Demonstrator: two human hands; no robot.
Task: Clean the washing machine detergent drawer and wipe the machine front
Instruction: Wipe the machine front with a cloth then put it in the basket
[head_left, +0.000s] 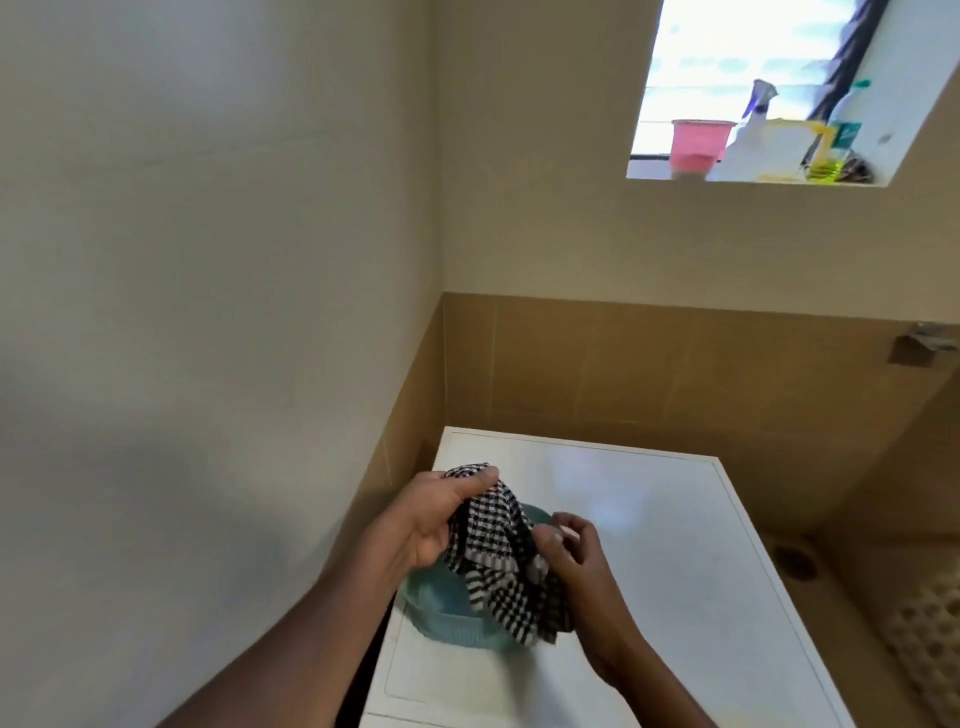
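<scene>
Beige tiled corner: pink cup (698, 143) and spray bottle (753, 130) on the ledge above the white washing machine (665, 561), teal basin (441, 626) on its near-left top, contents hidden by the checked cloth (493, 540), left hand (439, 517) gripping its upper end, right hand (576, 558) pinching lower folds.

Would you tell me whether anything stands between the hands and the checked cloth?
Nothing visible does: the left hand grips the black-and-white checked cloth at its top and the right hand pinches its side, over the light blue plastic basin on the white washing machine. Its front is out of view.
</scene>
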